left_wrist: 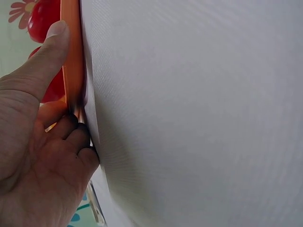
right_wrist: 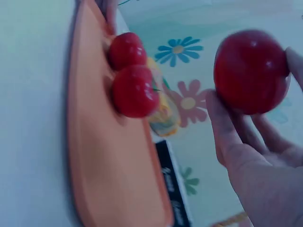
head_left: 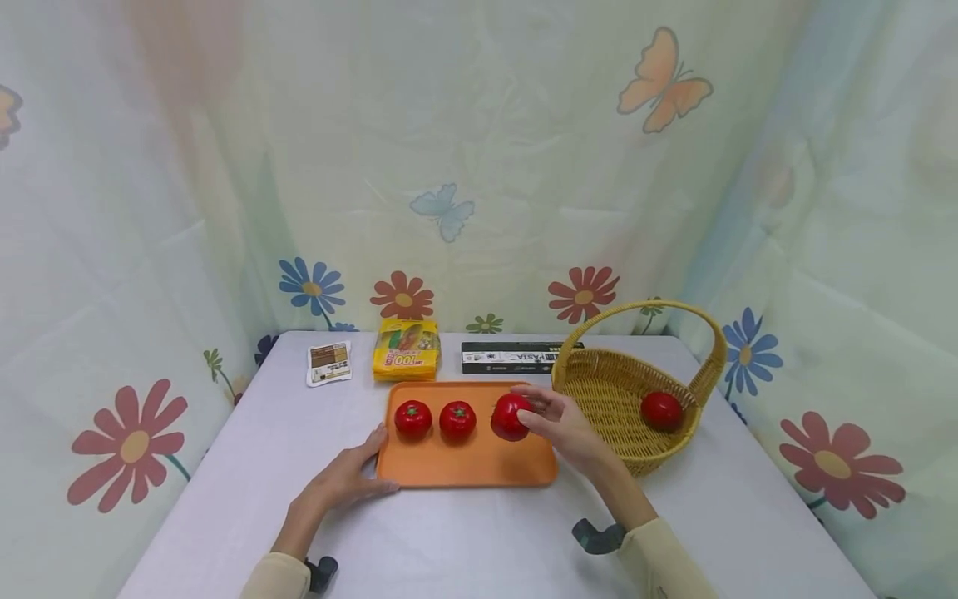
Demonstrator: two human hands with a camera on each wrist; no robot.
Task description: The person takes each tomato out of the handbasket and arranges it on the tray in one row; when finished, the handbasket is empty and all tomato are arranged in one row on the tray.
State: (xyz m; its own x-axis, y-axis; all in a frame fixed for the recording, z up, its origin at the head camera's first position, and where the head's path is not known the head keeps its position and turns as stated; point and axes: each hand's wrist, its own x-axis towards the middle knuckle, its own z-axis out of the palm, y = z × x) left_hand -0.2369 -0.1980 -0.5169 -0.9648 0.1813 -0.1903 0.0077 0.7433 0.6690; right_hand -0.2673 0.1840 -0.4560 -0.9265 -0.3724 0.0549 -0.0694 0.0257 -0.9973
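Observation:
My right hand (head_left: pixel 560 423) holds a shiny red tomato (head_left: pixel 511 417) between thumb and fingers, over the right part of an orange tray (head_left: pixel 479 466). In the right wrist view this tomato (right_wrist: pixel 252 71) appears raised off the tray, its smooth underside showing. Two more tomatoes with green stems, one on the left (head_left: pixel 413 419) and one near the middle (head_left: pixel 457 421), sit on the tray. My left hand (head_left: pixel 346 476) grips the tray's near left corner. The left wrist view shows its thumb (left_wrist: pixel 49 54) along the rim and its other fingers bent against the side.
To the right stands a yellow wicker basket (head_left: pixel 599 408) with a tall handle and a red round item (head_left: pixel 662 411) inside. Behind the tray lie a yellow packet (head_left: pixel 407 349) and a dark pasta box (head_left: pixel 509 358). A small white-and-brown sachet (head_left: pixel 329 363) lies at the back left.

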